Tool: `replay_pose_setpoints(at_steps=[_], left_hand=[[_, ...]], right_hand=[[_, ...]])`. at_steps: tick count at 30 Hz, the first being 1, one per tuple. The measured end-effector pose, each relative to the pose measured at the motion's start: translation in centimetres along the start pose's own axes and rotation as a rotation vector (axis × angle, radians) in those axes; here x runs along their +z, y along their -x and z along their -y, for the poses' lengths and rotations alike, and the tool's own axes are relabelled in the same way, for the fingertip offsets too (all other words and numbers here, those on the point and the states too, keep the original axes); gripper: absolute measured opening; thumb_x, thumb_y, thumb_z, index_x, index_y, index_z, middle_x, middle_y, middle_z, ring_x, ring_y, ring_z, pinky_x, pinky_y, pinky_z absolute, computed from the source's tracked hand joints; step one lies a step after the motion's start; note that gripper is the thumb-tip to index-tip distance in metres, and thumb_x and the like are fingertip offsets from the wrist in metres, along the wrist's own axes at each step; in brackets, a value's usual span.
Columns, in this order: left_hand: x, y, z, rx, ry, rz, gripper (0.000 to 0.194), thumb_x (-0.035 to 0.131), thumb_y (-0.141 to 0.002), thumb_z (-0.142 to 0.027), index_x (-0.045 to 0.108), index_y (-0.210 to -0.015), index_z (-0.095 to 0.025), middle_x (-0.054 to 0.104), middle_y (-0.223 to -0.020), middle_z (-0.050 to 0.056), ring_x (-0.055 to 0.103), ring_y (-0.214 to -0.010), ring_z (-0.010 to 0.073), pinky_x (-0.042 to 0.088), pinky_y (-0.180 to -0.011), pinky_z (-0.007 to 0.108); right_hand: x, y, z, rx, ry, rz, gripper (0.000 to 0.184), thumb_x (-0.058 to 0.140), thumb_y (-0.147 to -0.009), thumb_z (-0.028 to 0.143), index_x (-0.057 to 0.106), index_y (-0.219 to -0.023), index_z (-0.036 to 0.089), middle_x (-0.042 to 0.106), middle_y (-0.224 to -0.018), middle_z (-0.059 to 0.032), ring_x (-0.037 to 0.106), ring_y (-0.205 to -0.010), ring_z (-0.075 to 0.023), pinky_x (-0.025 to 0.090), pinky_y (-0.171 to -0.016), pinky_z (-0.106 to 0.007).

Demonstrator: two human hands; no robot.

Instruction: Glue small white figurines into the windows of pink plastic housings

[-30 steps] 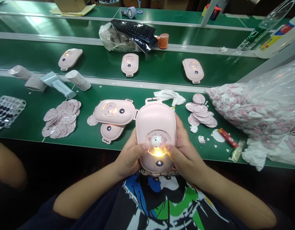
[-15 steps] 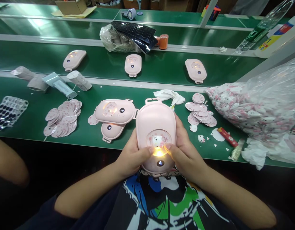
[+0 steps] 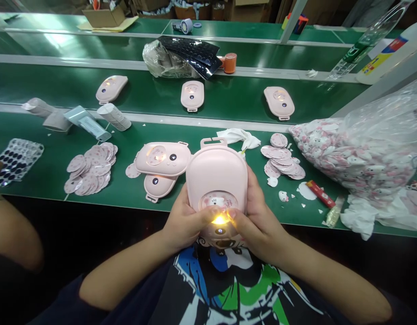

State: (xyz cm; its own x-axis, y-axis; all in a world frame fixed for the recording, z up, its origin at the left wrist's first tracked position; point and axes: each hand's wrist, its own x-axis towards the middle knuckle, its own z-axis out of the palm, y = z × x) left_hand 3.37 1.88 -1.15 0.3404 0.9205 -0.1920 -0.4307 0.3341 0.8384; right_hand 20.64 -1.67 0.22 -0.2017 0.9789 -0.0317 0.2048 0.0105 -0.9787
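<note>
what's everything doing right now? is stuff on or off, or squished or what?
Held pink case: lifted, gripped from both sides
Its light: on, glowing yellow
Left hand: closed around the case
Right hand: closed around the case
Lower pink case: lying on the green belt, overlapping another case
Clear plastic bag: bulging, full of pink-and-white pieces
White cloth: crumpled

On your worktop point(image 3: 208, 203), left of the case point(image 3: 216, 176) you hold, lie two overlapping cases point(image 3: 162, 159) and a pile of stickers point(image 3: 89, 168); to its right, another sticker pile point(image 3: 281, 160), then a stuffed plastic bag point(image 3: 360, 153) at the right edge. Three more cases point(image 3: 192, 95) sit on the bench point(image 3: 235, 100) behind.
</note>
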Motion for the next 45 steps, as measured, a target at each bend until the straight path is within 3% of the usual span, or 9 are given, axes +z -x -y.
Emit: replay_pose_setpoints(at_steps=[6,10,13,17,24,35,41,45], left_hand=[[-0.7,-0.7,-1.1,0.109,0.003,-0.098,0.047,0.083,-0.070,-0.025,0.062,-0.111,-0.021,0.074,-0.097,0.005,0.071,-0.086,0.0226,0.059,-0.077,0.036],[-0.8,-1.3,-1.7,0.089,-0.010,-0.128,0.041,0.083,-0.071,-0.023,0.064,-0.108,-0.019,0.075,-0.093,0.004,0.070,-0.082,0.0189,0.059,-0.072,0.029],[-0.5,-1.3,-1.5,0.015,-0.025,-0.063,0.044,0.081,-0.073,-0.023,0.062,-0.113,-0.020,0.075,-0.099,0.006,0.070,-0.087,0.0218,0.059,-0.074,0.032],[-0.1,-1.2,-0.9,-0.001,0.046,0.007,0.055,0.075,-0.074,-0.024,0.057,-0.126,-0.022,0.071,-0.112,0.009,0.068,-0.101,0.0279,0.057,-0.081,0.036],[-0.1,-1.3,-0.5,-0.023,0.068,0.007,0.058,0.072,-0.067,-0.018,0.059,-0.123,-0.021,0.070,-0.115,0.009,0.065,-0.107,0.0313,0.055,-0.083,0.039],[0.2,-0.9,-0.7,-0.055,0.009,-0.012,0.059,0.074,-0.067,-0.020,0.057,-0.124,-0.023,0.069,-0.115,0.009,0.065,-0.105,0.0326,0.056,-0.082,0.042],[-0.7,-0.3,0.1,0.015,-0.108,0.068,0.059,0.074,-0.077,-0.028,0.051,-0.131,-0.027,0.060,-0.130,0.009,0.055,-0.121,0.0327,0.051,-0.097,0.046],[-0.7,0.1,0.2,0.049,-0.118,0.139,0.060,0.073,-0.082,-0.028,0.046,-0.136,-0.031,0.059,-0.132,0.008,0.057,-0.119,0.0316,0.052,-0.095,0.046]], right_hand=[[-0.3,0.0,-0.6,-0.058,-0.136,0.150,0.088,0.054,-0.097,0.043,-0.012,-0.154,0.042,0.022,-0.162,-0.0045,0.024,-0.148,-0.0277,0.024,-0.118,-0.058],[-0.2,-0.2,-1.0,-0.016,-0.160,0.131,0.086,0.054,-0.097,0.046,-0.008,-0.155,0.041,0.028,-0.160,-0.0062,0.030,-0.145,-0.0291,0.027,-0.116,-0.059],[-0.2,-0.6,-1.0,0.071,-0.113,0.119,0.089,0.056,-0.095,0.048,-0.008,-0.156,0.037,0.024,-0.162,-0.0077,0.030,-0.145,-0.0315,0.027,-0.117,-0.057],[-0.3,-0.9,-1.0,0.148,-0.041,0.037,0.087,0.056,-0.094,0.047,-0.004,-0.157,0.038,0.013,-0.165,-0.0028,0.020,-0.149,-0.0305,0.020,-0.121,-0.054],[-0.4,-0.8,-1.1,0.177,-0.093,-0.016,0.086,0.056,-0.094,0.032,-0.002,-0.157,0.038,0.017,-0.164,-0.0008,0.020,-0.149,-0.0276,0.017,-0.123,-0.050],[-0.2,-0.7,-0.7,0.171,-0.156,-0.037,0.084,0.055,-0.091,0.025,0.003,-0.156,0.038,0.025,-0.160,-0.0026,0.031,-0.144,-0.0266,0.033,-0.116,-0.050],[-0.3,-1.1,-0.2,0.165,-0.062,-0.063,0.094,0.066,-0.085,0.035,0.005,-0.156,0.033,0.028,-0.158,-0.0080,0.037,-0.139,-0.0320,0.044,-0.108,-0.050],[-0.3,-1.0,-0.2,0.215,-0.149,-0.075,0.091,0.063,-0.086,0.028,0.006,-0.156,0.038,0.035,-0.155,-0.0059,0.045,-0.133,-0.0292,0.051,-0.100,-0.045]])
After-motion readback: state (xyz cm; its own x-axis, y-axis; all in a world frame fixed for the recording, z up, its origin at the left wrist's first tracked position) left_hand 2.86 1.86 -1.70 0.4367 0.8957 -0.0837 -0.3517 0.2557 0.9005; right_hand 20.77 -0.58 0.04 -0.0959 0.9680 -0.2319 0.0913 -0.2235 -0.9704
